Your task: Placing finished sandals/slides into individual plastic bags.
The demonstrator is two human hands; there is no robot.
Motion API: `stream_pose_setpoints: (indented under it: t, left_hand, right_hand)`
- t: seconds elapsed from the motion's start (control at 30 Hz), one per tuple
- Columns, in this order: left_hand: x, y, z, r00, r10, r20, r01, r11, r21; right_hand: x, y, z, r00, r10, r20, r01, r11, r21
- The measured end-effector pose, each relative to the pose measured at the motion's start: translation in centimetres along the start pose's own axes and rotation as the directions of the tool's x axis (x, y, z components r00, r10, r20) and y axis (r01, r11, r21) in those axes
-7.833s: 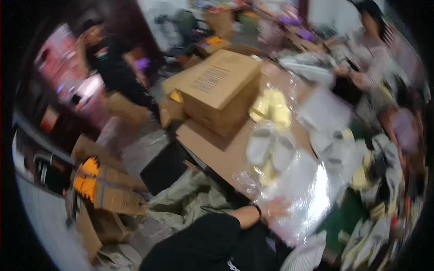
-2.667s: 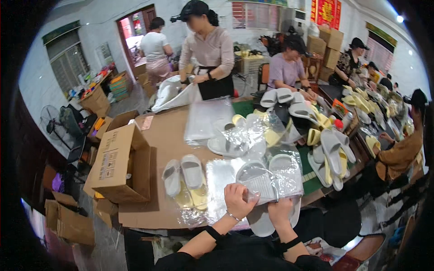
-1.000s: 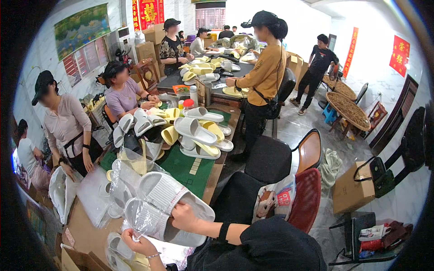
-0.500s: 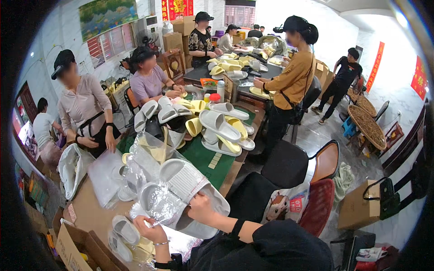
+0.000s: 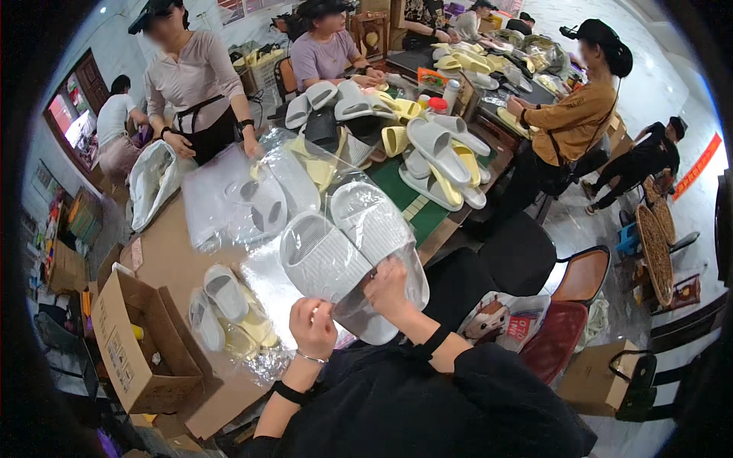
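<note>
My fingers [image 5: 324, 314] are pinching the near edge of a clear bag [image 5: 359, 252] holding two white slippers [image 5: 347, 240]; my right hand [image 5: 388, 284] is gripping its right side. Compared with a moment ago, the pair is sitting fully inside, over the brown table [image 5: 164, 256].

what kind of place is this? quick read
Most likely a small slipper packing workshop. The person's left hand and right hand hold a pair of white slippers in a clear plastic bag; more loose slippers pile on the long table, other workers stand around it, and an open cardboard box sits alongside.
</note>
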State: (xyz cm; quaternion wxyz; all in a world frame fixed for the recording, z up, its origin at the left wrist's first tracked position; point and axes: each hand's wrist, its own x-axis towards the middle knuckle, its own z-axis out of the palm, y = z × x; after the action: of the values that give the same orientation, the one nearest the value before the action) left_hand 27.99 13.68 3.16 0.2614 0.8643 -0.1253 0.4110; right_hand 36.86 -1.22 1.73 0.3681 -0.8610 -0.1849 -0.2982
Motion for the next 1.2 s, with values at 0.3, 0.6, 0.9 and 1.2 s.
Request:
stream_pose_setpoints:
  t: [0.3,0.6,0.9,1.2]
  left_hand:
    - [2.9,3.4,-1.1,0.951,0.018,0.308,-0.101,0.962,0.253]
    - [6.7,6.1,0.9,0.855,0.153,0.495,-0.203,0.978,0.049]
    - [4.1,9.5,0.7,0.657,0.405,0.636,-0.167,0.901,-0.401]
    - [1.9,8.6,0.5,0.731,0.473,0.491,-0.006,0.724,-0.690]
  right_hand:
    - [-1.0,-2.0,2.0,0.992,-0.118,0.040,0.116,0.992,0.060]
    - [-3.5,2.4,4.3,0.976,0.121,0.183,-0.165,0.954,0.250]
    - [3.3,-0.7,1.3,0.953,-0.098,0.285,0.148,0.977,-0.156]
    - [6.0,-4.5,-0.3,0.923,0.143,0.358,-0.085,0.981,-0.173]
